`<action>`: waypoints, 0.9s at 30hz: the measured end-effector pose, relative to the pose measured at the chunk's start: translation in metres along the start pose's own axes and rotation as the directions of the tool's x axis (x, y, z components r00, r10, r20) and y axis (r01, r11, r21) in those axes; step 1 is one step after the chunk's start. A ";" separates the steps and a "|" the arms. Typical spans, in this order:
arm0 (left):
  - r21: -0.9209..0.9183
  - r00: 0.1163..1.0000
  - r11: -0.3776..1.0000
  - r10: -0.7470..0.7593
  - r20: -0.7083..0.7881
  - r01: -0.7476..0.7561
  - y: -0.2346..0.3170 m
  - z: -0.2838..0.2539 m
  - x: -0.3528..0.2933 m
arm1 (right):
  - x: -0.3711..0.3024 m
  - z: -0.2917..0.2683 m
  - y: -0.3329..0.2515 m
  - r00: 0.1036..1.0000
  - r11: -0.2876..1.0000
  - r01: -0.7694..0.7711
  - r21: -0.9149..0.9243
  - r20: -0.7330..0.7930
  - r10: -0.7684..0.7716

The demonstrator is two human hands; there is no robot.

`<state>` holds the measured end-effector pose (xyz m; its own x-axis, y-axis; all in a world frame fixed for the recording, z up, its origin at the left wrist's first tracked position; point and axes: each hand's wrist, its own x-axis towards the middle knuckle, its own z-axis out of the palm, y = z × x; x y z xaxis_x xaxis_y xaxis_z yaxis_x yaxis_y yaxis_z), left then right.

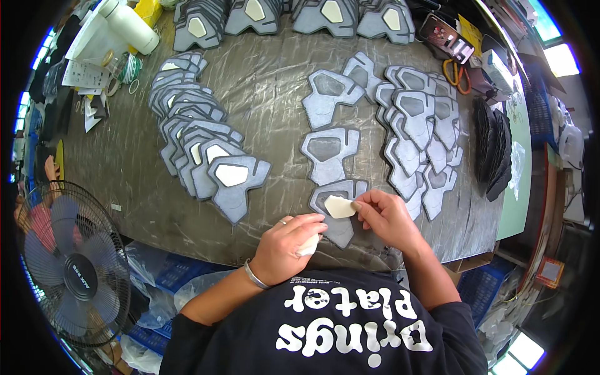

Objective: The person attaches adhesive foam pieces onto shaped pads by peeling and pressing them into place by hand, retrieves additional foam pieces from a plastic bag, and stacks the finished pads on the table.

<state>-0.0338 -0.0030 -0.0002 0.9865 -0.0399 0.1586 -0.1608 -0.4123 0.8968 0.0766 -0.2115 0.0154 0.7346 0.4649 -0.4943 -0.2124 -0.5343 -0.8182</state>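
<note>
At the table's near edge lies a blue-grey cut panel with a dark recessed patch. My right hand pinches a white, many-sided pad between thumb and fingers, over that recess; whether the pad touches the panel I cannot tell. Curled around more white pads, my left hand rests beside the panel's left edge. Farther back in the same column are panels without white pads, including one just beyond. To the left, a curved row of overlapping panels carries white pads in the recesses.
Stacked panels without pads stand on the right, near orange-handled scissors, a phone and black pieces. Padded stacks line the far edge. A white bottle stands back left; a fan is near left.
</note>
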 end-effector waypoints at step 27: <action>0.486 0.970 0.850 0.109 0.218 -0.204 -0.005 0.001 0.004 | 0.036 -0.008 -0.024 0.984 0.933 0.134 -0.333 0.159 -0.085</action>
<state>-0.0292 -0.0019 -0.0046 0.9458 -0.2818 0.1611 -0.3238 -0.7843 0.5292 0.1134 -0.1875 0.0198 0.6379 0.6150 -0.4635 0.1149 -0.6711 -0.7324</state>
